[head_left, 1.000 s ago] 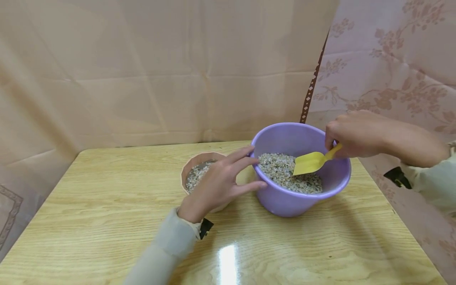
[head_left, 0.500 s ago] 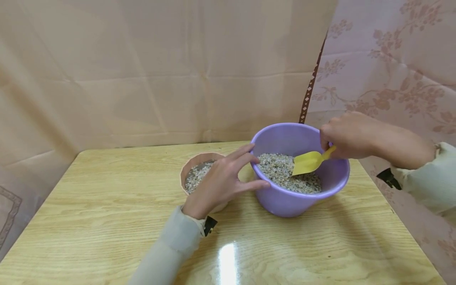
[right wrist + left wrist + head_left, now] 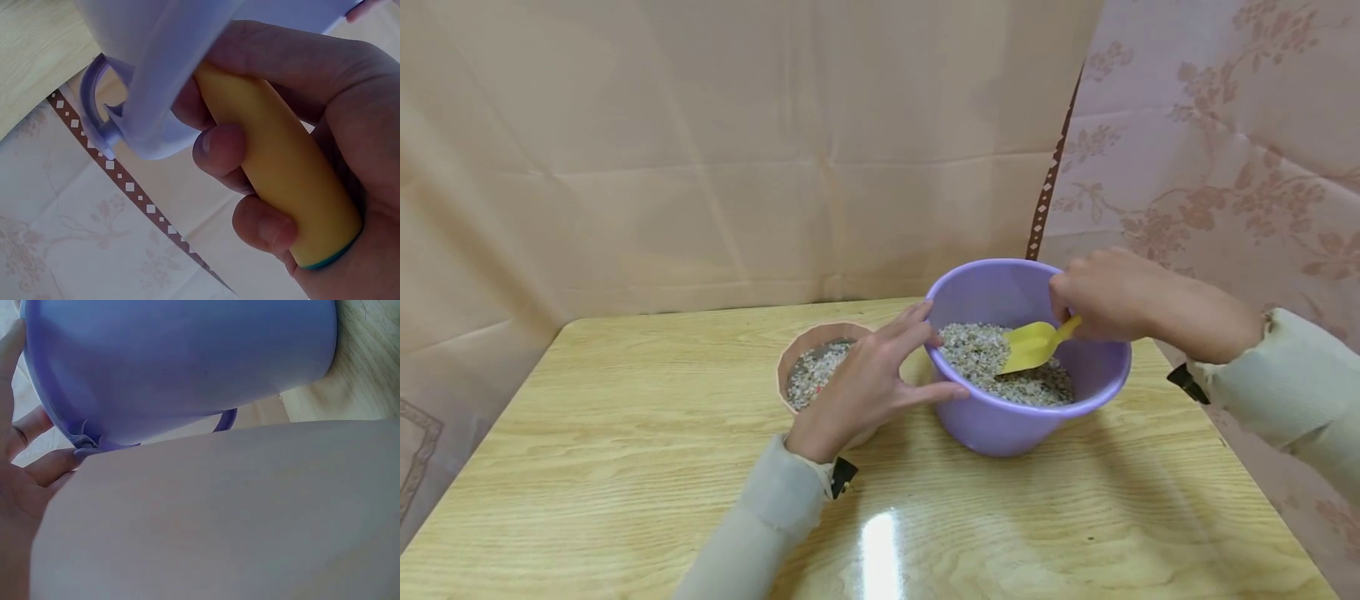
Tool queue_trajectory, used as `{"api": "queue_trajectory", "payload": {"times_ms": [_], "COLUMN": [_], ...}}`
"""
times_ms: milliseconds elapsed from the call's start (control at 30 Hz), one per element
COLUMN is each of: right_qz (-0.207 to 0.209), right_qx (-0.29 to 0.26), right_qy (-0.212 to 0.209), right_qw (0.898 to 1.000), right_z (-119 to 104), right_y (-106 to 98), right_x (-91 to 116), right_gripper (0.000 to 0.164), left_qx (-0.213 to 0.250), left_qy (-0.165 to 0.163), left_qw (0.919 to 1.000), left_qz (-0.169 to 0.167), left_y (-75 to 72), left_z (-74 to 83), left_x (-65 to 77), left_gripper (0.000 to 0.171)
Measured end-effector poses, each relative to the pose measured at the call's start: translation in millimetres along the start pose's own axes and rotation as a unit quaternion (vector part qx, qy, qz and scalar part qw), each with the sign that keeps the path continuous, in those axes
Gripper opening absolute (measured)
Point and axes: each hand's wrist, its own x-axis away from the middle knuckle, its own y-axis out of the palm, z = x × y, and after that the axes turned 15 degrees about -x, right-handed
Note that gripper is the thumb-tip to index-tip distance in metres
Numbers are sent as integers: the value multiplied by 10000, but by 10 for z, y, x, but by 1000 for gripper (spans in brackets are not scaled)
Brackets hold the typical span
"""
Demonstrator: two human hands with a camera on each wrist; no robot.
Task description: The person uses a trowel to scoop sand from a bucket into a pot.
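Note:
A purple bucket (image 3: 1007,429) partly filled with gravel (image 3: 977,350) stands on the right of the table. My left hand (image 3: 868,379) holds its left rim, fingertips at the edge and thumb along the front. My right hand (image 3: 1116,292) grips the handle of a yellow scoop (image 3: 1030,346) from above. The scoop's blade lies tilted in the bucket, its front edge down in the gravel. In the right wrist view my fingers curl round the yellow handle (image 3: 275,169). A peach pot (image 3: 790,354), also holding gravel, stands left of the bucket, partly hidden behind my left hand.
The wooden table (image 3: 625,433) reaches back to a beige curtain (image 3: 700,167). A floral cloth (image 3: 1225,183) hangs at the right. In the left wrist view the pale pot wall (image 3: 219,519) fills the foreground, close beside the bucket. The bucket's purple carrying handle (image 3: 94,87) hangs at its side.
My right hand has moved left and slightly down with the scoop, whose blade has gone leftward and deeper into the gravel. My left hand stays at the rim.

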Motion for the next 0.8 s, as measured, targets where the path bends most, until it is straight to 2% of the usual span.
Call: {"api": "queue_trajectory", "payload": {"times_ms": [267, 433, 800], "right_qz": [63, 30, 111], "right_qx": [-249, -216, -344], "right_qy": [52, 76, -139], "right_qw": [9997, 9997, 9992], "right_z": [44, 52, 70], "right_y": [59, 74, 82], "right_x": [10, -3, -6], "right_gripper": [20, 21, 14], "left_qx": [72, 171, 372], "left_qy": [-80, -95, -111], "left_qw": [9999, 9998, 9992], "left_qz": [20, 14, 27], "left_y": [22, 31, 43], "left_z": [-14, -10, -17], "left_x": [8, 5, 0], "left_gripper": [45, 44, 42]}}
